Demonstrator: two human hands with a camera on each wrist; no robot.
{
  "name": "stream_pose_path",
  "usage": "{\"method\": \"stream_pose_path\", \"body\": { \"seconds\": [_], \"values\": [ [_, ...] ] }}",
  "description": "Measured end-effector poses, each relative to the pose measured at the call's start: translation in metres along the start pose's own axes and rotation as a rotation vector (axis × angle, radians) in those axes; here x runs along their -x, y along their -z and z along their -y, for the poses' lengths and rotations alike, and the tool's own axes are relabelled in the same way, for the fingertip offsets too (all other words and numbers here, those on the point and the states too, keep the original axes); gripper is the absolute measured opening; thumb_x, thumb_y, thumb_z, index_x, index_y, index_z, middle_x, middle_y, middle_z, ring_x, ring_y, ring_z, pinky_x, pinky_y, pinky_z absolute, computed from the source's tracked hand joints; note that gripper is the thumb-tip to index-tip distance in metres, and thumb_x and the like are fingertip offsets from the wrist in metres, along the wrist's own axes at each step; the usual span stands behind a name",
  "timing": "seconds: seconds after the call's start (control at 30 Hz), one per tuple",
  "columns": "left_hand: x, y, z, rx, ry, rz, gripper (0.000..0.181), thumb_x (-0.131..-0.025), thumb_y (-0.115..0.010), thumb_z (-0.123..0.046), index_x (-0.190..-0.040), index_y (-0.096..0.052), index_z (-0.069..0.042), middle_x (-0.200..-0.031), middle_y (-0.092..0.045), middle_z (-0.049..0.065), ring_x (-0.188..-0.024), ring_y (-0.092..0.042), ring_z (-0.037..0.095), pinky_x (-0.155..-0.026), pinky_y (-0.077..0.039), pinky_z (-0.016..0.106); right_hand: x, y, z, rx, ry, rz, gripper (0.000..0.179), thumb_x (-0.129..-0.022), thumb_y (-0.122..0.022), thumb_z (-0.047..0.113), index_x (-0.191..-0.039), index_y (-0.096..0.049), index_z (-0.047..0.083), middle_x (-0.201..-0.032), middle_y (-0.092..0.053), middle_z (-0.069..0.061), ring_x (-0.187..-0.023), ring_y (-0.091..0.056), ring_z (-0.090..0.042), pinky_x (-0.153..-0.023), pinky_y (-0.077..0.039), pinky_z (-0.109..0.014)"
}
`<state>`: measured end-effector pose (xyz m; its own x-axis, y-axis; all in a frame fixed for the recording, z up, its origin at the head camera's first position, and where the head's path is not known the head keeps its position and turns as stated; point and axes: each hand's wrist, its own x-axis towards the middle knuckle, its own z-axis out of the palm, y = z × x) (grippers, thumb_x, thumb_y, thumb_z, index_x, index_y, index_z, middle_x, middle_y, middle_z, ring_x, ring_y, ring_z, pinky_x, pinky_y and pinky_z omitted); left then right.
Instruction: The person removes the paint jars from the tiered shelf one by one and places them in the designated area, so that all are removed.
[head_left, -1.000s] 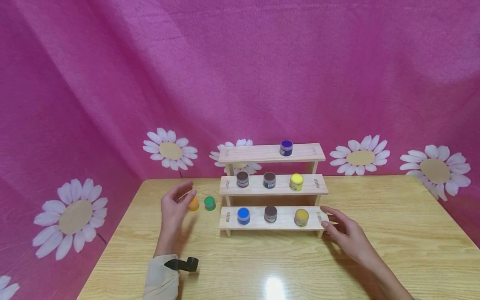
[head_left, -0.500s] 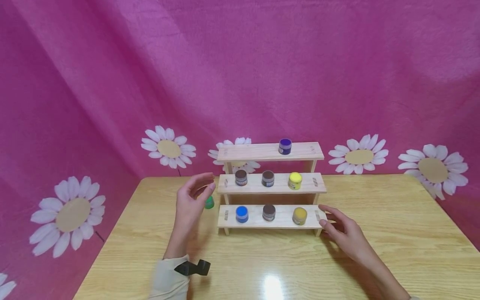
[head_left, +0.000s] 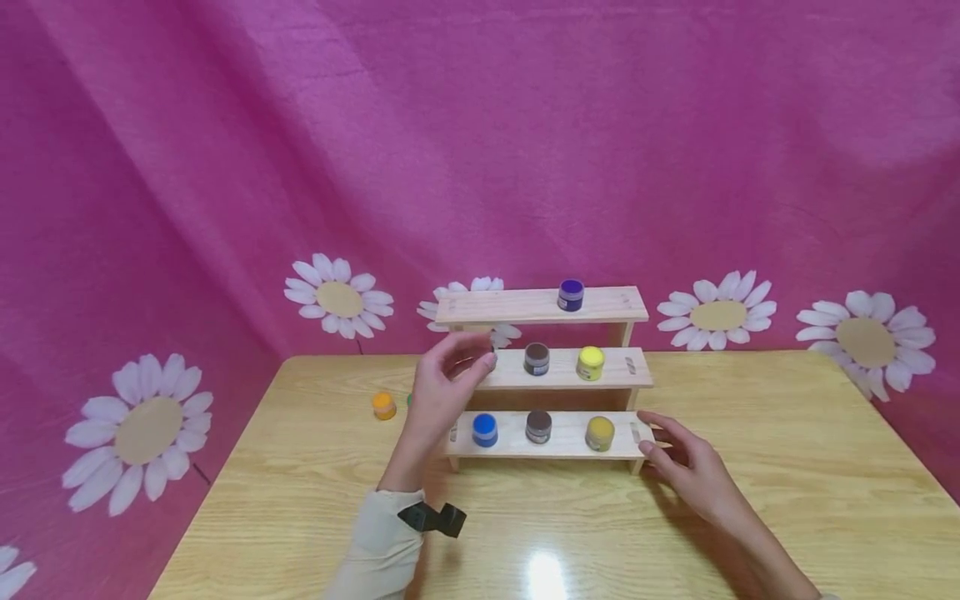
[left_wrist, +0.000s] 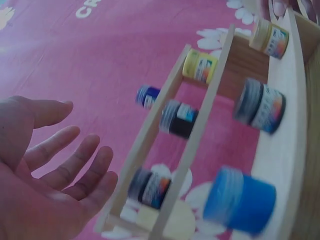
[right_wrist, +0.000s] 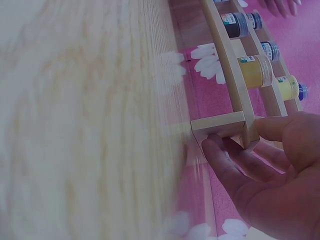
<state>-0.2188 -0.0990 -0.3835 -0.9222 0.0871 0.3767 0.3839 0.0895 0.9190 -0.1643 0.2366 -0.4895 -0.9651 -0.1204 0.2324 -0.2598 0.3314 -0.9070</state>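
A three-tier wooden display stand (head_left: 510, 447) carries small paint jars. In the head view my left hand (head_left: 442, 387) hovers over the left end of the middle shelf and hides the dark jar (left_wrist: 149, 188) there. The left wrist view shows that hand with loosely bent fingers (left_wrist: 75, 155) and nothing in them, just beside the jar. My right hand (head_left: 693, 471) holds the right end of the lowest shelf, thumb on one side and fingers (right_wrist: 220, 160) on the other. A blue jar (head_left: 484, 430), a dark jar (head_left: 538, 427) and an ochre jar (head_left: 600, 434) stand on that shelf.
Another dark jar (head_left: 537, 358) and a yellow jar (head_left: 590, 363) stand on the middle shelf, and a purple jar (head_left: 571, 295) on the top one. Left of the stand an orange jar (head_left: 384, 406) sits on the table (head_left: 262, 500). A green jar beside it is mostly hidden.
My left hand has moved right, from beside the orange jar, past the green one, to the left end of the middle shelf. The right hand stays at the stand's end.
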Motion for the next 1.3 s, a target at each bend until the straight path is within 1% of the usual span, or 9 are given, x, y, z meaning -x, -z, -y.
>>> {"method": "stream_pose_path", "body": {
  "seconds": [0.13,0.33,0.5,0.6,0.7,0.8,0.97,1.1,1.3],
  "values": [
    [-0.012,-0.015,-0.007,-0.028,-0.042,0.032,0.032,-0.097,-0.073,-0.013,-0.128,-0.068,-0.006,-0.123,-0.070,0.011,-0.115,-0.065,0.022,-0.104,-0.052,0.037,0.000,0.001,0.001,0.011,-0.014,0.008,0.043,-0.103,-0.061,0.003,-0.143,-0.051,-0.008,-0.120,-0.063,-0.033,-0.092,-0.067,-0.006,-0.076,-0.063,-0.032],
    [-0.031,-0.037,-0.012,-0.044,-0.029,0.043,0.035,-0.097,-0.074,-0.016,-0.129,-0.068,-0.007,-0.126,-0.070,0.003,-0.120,-0.063,0.018,-0.110,-0.048,0.038,0.000,0.000,0.000,-0.010,-0.011,0.007,0.042,-0.103,-0.060,0.003,-0.143,-0.051,-0.009,-0.121,-0.061,-0.035,-0.093,-0.067,-0.006,-0.076,-0.063,-0.033],
    [-0.049,-0.053,-0.010,-0.033,-0.033,0.045,0.036,-0.096,-0.073,-0.014,-0.131,-0.067,-0.004,-0.129,-0.069,0.009,-0.120,-0.063,0.027,-0.109,-0.049,0.043,0.000,-0.001,-0.002,-0.033,-0.007,0.011,0.042,-0.103,-0.060,0.002,-0.142,-0.051,-0.010,-0.121,-0.061,-0.036,-0.094,-0.068,-0.006,-0.076,-0.063,-0.034],
    [-0.060,-0.062,-0.010,-0.058,-0.026,0.048,0.039,-0.095,-0.074,-0.014,-0.132,-0.066,-0.004,-0.132,-0.067,0.011,-0.122,-0.063,0.030,-0.103,-0.054,0.040,0.001,-0.001,-0.001,-0.038,-0.017,0.010,0.043,-0.103,-0.060,0.003,-0.143,-0.050,-0.010,-0.122,-0.061,-0.036,-0.094,-0.067,-0.005,-0.077,-0.063,-0.033],
    [-0.068,-0.069,-0.011,-0.120,0.002,0.043,0.040,-0.095,-0.075,-0.017,-0.133,-0.066,-0.006,-0.132,-0.068,0.009,-0.121,-0.064,0.027,-0.095,-0.057,0.030,0.001,0.000,0.000,-0.042,-0.023,0.010,0.043,-0.103,-0.060,0.003,-0.143,-0.050,-0.010,-0.123,-0.060,-0.037,-0.095,-0.067,-0.005,-0.078,-0.063,-0.034],
    [-0.075,-0.075,-0.010,-0.187,0.026,0.046,0.041,-0.095,-0.076,-0.019,-0.134,-0.066,-0.008,-0.131,-0.068,0.008,-0.120,-0.065,0.025,-0.095,-0.056,0.026,0.000,0.000,0.001,-0.044,-0.023,0.009,0.043,-0.103,-0.059,0.003,-0.143,-0.050,-0.010,-0.123,-0.060,-0.037,-0.095,-0.067,-0.005,-0.078,-0.063,-0.034],
    [-0.085,-0.083,-0.007,-0.263,0.001,0.060,0.042,-0.095,-0.076,-0.018,-0.133,-0.066,-0.005,-0.131,-0.068,0.010,-0.119,-0.066,0.026,-0.102,-0.053,0.030,0.000,0.001,0.000,-0.038,-0.020,0.007,0.043,-0.103,-0.060,0.003,-0.143,-0.050,-0.009,-0.124,-0.060,-0.036,-0.095,-0.067,-0.006,-0.078,-0.063,-0.034],
    [-0.092,-0.089,-0.005,-0.330,-0.020,0.079,0.042,-0.096,-0.074,-0.018,-0.135,-0.065,-0.005,-0.132,-0.068,0.010,-0.119,-0.066,0.024,-0.102,-0.053,0.030,0.001,0.001,0.000,-0.034,-0.019,0.008,0.043,-0.103,-0.060,0.004,-0.143,-0.051,-0.008,-0.123,-0.061,-0.035,-0.095,-0.068,-0.007,-0.078,-0.063,-0.034],
    [-0.098,-0.098,-0.004,-0.410,0.011,0.069,0.044,-0.095,-0.077,-0.025,-0.133,-0.067,-0.007,-0.125,-0.071,0.007,-0.117,-0.065,0.020,-0.099,-0.052,0.027,0.001,0.001,0.000,-0.035,-0.012,0.011,0.043,-0.103,-0.060,0.003,-0.143,-0.051,-0.008,-0.122,-0.061,-0.035,-0.095,-0.068,-0.008,-0.077,-0.063,-0.034]
  ]
}}
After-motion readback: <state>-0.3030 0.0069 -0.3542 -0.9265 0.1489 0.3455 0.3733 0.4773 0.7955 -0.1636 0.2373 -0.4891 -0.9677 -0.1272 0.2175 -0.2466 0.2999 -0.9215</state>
